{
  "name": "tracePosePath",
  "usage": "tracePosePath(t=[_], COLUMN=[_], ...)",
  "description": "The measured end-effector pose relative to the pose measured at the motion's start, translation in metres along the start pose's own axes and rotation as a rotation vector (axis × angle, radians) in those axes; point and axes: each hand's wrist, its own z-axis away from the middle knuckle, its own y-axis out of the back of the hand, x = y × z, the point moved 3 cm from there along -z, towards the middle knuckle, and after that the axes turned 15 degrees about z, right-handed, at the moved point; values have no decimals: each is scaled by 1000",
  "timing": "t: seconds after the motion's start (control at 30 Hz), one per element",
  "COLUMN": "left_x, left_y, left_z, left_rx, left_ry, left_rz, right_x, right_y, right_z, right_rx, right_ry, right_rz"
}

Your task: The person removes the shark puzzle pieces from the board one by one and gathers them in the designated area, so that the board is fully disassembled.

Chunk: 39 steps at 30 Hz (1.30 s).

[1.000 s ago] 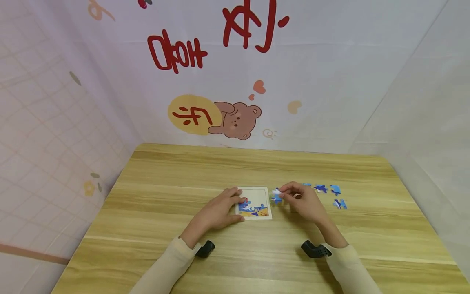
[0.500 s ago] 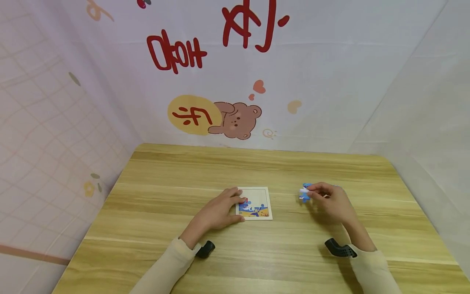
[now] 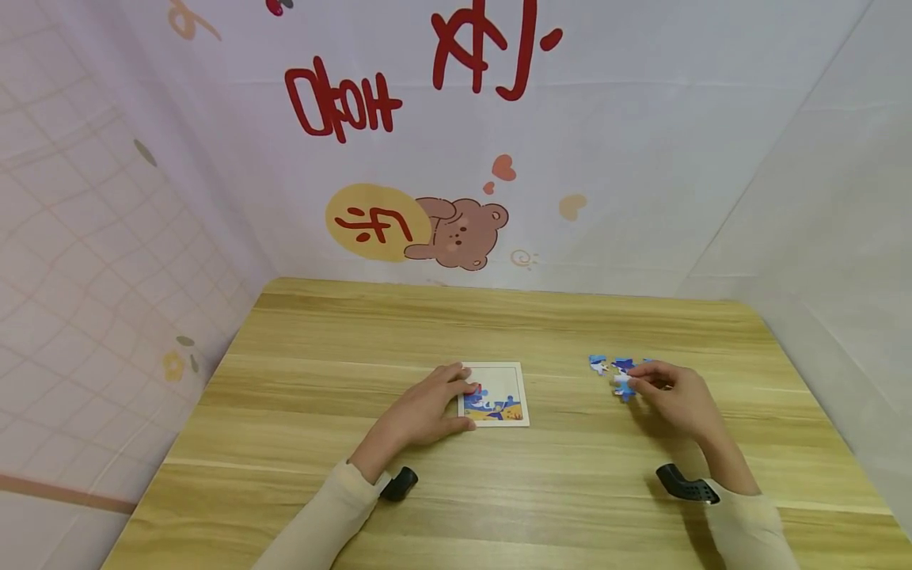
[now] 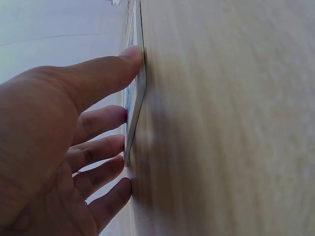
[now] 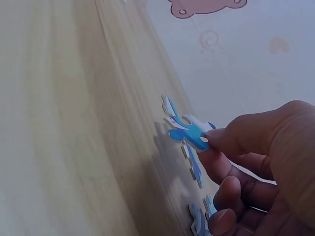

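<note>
My left hand [image 3: 431, 402] rests on the left edge of a white-framed puzzle board [image 3: 525, 404], fingers spread and thumb on its near edge, as the left wrist view also shows. Blue, white and sandy picture pieces fill the board's lower part; its upper part is bare. Further right, my right hand [image 3: 677, 394] pinches a blue and white jigsaw piece [image 5: 189, 133] between thumb and fingers, raised off the table. Beneath and beside it lie loose jigsaw pieces [image 3: 598, 363], partly covered by the hand in the head view.
The wooden table [image 3: 427, 324] carries the board and the pieces. A white cloth wall [image 3: 627, 142] with a printed bear [image 3: 463, 233] stands behind it, and more cloth hangs on both sides. Black wrist mounts [image 3: 686, 484] stick out near the sleeves.
My right hand has moved right with the jigsaw piece, from beside the board to over the loose pieces. The left hand and the board have stayed in place.
</note>
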Motion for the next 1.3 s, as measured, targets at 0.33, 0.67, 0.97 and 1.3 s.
tracePosePath(t=[0.33, 0.67, 0.97, 1.3], left_x=[2, 2, 3, 4], left_y=[2, 1, 1, 2], left_z=[0, 0, 1, 1], left_rx=[2, 1, -3, 6], left_ry=[-1, 11, 16, -9], left_rz=[12, 13, 6, 1], right_x=[11, 11, 8, 3], right_y=[5, 3, 4, 12], right_z=[1, 0, -1, 1], right_rx=[-3, 61, 78, 107], right_ry=[-16, 71, 75, 51], right_rz=[83, 167, 205, 111])
